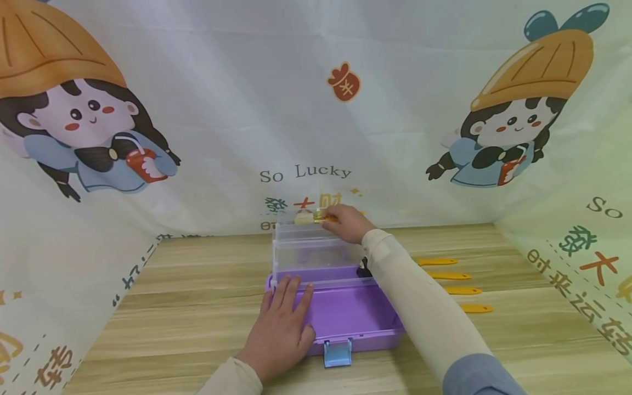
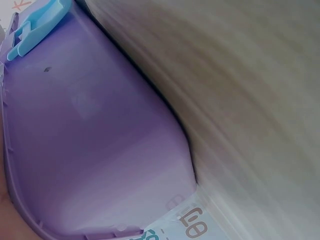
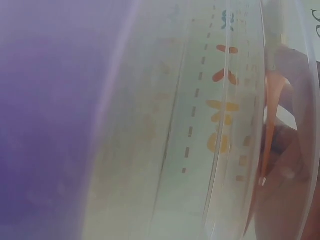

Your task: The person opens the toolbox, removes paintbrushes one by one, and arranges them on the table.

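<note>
A purple box stands open on the table, with a light blue latch at its front. Its clear plastic lid section rises at the back. My left hand rests on the box's left rim, fingers extended forward. In the left wrist view, the purple side wall fills much of the picture. My right hand pinches the orange handle of a paintbrush at the top of the clear plastic, its pale bristles pointing left. The right wrist view shows the brush handle and fingers through the plastic.
Several orange handles lie in a row right of the box, partly hidden by my right arm. A small black object shows near the box's back right. A printed cloth hangs behind the wooden table.
</note>
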`<state>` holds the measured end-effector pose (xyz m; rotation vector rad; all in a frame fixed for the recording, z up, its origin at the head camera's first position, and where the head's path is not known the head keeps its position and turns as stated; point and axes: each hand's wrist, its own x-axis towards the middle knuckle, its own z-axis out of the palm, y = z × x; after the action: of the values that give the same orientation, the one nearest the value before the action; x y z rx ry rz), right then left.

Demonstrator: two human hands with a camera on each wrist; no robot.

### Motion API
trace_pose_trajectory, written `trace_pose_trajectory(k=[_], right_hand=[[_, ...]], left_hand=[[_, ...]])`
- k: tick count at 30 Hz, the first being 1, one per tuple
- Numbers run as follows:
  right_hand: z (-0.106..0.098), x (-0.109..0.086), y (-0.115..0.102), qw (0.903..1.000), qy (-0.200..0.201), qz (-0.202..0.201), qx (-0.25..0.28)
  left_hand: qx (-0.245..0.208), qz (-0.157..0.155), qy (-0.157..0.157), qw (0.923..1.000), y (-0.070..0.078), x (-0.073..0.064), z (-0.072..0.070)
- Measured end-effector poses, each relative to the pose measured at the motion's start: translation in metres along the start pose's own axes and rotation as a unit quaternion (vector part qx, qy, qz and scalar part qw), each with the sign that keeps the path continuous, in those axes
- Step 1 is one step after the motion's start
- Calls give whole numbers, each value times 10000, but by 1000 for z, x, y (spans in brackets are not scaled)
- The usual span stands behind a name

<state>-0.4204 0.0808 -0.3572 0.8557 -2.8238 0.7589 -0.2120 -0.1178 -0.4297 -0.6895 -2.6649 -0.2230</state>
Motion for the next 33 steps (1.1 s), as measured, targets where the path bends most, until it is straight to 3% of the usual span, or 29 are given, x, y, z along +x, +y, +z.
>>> trace_pose_trajectory(k=[20,33], right_hand=[[-8,0,2,9996,281,89,-35],[-52,-16,-14,9987,407,-286,-126]], left_hand=[[9,29,60,10000,0,1,0],[32,33,94,9999,1,-1,-1]])
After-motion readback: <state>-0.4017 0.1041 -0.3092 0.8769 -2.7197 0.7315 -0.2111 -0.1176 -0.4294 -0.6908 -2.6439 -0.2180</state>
